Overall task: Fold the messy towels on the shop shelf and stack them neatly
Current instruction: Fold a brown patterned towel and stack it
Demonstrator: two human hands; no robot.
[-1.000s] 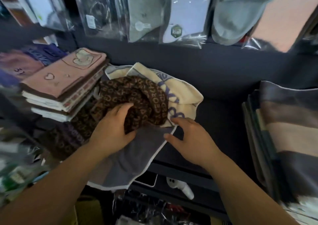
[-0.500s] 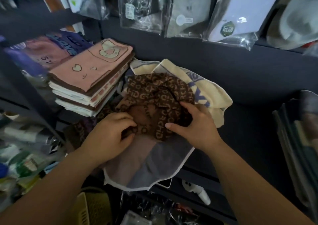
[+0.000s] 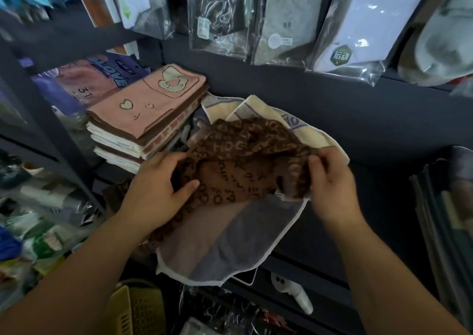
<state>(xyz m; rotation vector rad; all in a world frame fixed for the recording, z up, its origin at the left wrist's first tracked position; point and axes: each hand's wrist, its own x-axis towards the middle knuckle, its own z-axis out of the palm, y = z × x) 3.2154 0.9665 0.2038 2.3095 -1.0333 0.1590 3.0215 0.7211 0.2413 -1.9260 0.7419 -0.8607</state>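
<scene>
Fingers of the right hand curl in a pinch on the brown lettered towel, at the edge farthest from the folded stack. The left hand grips the edge nearest the stack, thumb on top and fingers tucked round the cloth. Neither hand is spread flat.

The brown towel lies bunched just right of the stack, with its near side close to the stack's lower layers. It rests on a cream towel and a grey towel that droops over the front edge of the shelf, below and right of the stack.

Judging by its creases, the brown towel is soft, light and limp, and it will likely sag in the middle when lifted. The best hold looks to be two corners of one hem, pulled taut so the cloth hangs flat before folding. The towels beneath may drag along if the pile snags.
</scene>
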